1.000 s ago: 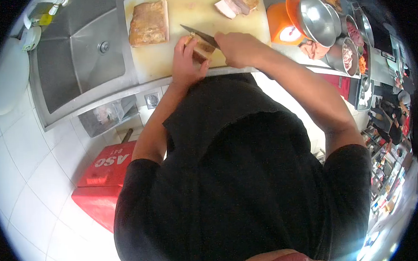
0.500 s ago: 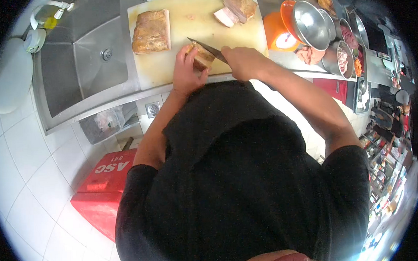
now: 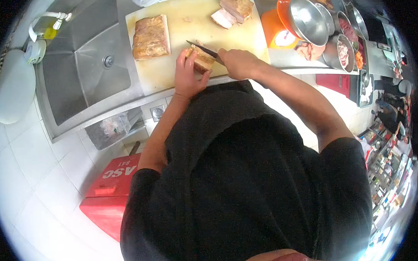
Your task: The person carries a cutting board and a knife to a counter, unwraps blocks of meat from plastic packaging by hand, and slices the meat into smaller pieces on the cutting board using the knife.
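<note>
My right hand (image 3: 239, 63) grips the handle of a knife (image 3: 202, 48), its dark blade lying across the far side of a piece of pork belly (image 3: 203, 61). The fingers of my left hand (image 3: 188, 76) are wrapped round the left end of that piece, near the front edge of the cutting board (image 3: 186, 32). A larger browned slab of pork belly (image 3: 150, 37) lies farther left on the board. At the back right of the board rest a cut chunk (image 3: 237, 7) and a paler piece (image 3: 223, 18) leaning against it.
Left of the board is a steel sink (image 3: 91, 56) with a white tap (image 3: 50, 18). To the right stand an orange scale (image 3: 275, 29), a tilted steel bowl (image 3: 308, 21) and more bowls holding meat (image 3: 343, 54). A red bin (image 3: 107, 195) stands below the counter.
The view has shifted slightly. Both hands stay at the same piece of pork belly, and the knife blade looks slightly flatter and less exposed against it.
</note>
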The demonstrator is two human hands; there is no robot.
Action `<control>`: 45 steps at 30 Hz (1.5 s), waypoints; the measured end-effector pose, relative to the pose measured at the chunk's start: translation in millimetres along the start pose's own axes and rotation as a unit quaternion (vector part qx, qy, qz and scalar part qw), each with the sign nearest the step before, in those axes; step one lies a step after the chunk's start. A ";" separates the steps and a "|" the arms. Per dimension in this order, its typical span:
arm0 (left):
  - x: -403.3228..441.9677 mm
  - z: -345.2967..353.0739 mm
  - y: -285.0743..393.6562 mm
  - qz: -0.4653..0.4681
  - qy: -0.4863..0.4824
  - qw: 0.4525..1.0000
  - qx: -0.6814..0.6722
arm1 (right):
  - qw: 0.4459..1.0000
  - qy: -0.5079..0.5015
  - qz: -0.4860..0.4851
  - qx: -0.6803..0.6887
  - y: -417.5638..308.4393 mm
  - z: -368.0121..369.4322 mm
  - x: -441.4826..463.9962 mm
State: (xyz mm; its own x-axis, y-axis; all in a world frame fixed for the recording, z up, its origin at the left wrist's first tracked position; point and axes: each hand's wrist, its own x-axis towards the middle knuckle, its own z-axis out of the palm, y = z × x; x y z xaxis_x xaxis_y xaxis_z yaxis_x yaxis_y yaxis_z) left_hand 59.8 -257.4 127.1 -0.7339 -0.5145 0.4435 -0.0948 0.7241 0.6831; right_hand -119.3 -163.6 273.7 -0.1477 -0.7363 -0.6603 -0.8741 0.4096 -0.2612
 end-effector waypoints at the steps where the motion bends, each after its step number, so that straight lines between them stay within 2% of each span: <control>1: 0.4 1.7 -0.1 0.001 -0.002 1.000 0.002 | 1.000 0.020 0.001 0.011 3.2 10.7 6.9; 3: -0.3 0.6 0.2 0.009 -0.009 1.000 0.007 | 0.997 0.067 0.005 0.029 10.5 32.0 18.2; 7: 1.7 0.9 2.9 0.011 -0.009 1.000 0.013 | 0.995 0.092 0.006 0.042 23.2 41.6 15.0; 12: -0.6 -2.2 6.7 -0.021 -0.014 1.000 0.018 | 0.987 0.115 0.054 0.100 46.6 42.6 4.4; 16: 1.7 -9.6 3.5 -0.055 -0.012 0.998 -0.017 | 0.974 0.153 0.057 0.155 62.1 45.4 -5.9; 19: 0.3 -14.6 -4.2 -0.181 -0.009 0.960 -0.212 | 0.965 0.180 0.034 0.190 62.2 50.2 -12.2; 25: 9.2 -33.5 -14.0 -0.202 0.018 0.920 -0.334 | 0.961 0.178 0.035 0.210 59.8 64.9 -6.2; 28: 10.3 -40.8 -12.7 -0.255 0.010 0.897 -0.362 | 0.960 0.171 0.039 0.218 59.0 62.6 -9.7; 34: 10.4 -29.3 -7.9 -0.180 0.012 0.940 -0.290 | 0.953 0.201 0.026 0.226 44.8 48.1 -14.3; 40: -4.7 -12.3 -16.3 -0.173 -0.021 0.963 -0.205 | 0.968 0.194 0.030 0.155 34.8 57.4 4.4; 43: -8.5 -9.7 -15.5 -0.104 -0.031 0.989 -0.103 | 0.979 0.172 0.012 0.108 33.4 52.2 -0.7; 45: -6.8 -13.6 -5.2 -0.070 -0.028 0.996 -0.049 | 0.977 0.176 0.040 0.111 22.3 45.8 -8.3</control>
State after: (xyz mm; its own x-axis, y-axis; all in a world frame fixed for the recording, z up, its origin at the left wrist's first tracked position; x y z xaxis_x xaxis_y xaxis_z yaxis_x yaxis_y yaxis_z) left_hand 74.4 -263.9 128.4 -0.7547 -0.5784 0.3096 -0.1339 0.5978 0.7904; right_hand -116.4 -123.6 241.1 -0.3962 -0.8206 -0.4119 -0.7371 0.5518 -0.3901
